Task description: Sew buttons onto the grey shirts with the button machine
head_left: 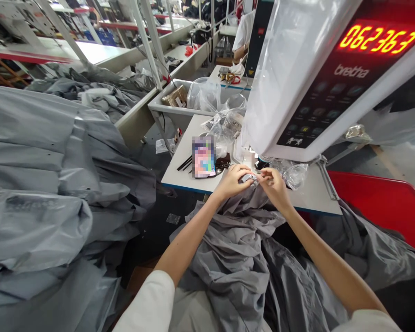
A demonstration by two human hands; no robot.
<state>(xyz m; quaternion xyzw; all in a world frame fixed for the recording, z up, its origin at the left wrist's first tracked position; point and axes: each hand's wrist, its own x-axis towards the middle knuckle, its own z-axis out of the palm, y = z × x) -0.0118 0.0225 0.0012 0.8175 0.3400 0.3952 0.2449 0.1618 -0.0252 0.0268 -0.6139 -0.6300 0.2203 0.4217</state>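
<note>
My left hand [233,181] and my right hand [274,185] meet at the table's front edge, under the head of the white machine [290,92]. Both are closed in a pinch at the upper edge of a grey cloth piece [235,240], which hangs over my lap in folds. A small shiny bit [251,177] shows at the left fingertips, too small to name. Left of my hands lies a phone [204,157] with a lit, blurred screen. The machine's panel [376,41] glows with red and yellow digits.
Grey cloth [48,152] is heaped at the left. Clear plastic bags [228,122] lie on the white table [180,173], with black sticks [185,163] beside the phone. A red surface [376,198] stands at the right. Scissors [234,79] lie on a table behind.
</note>
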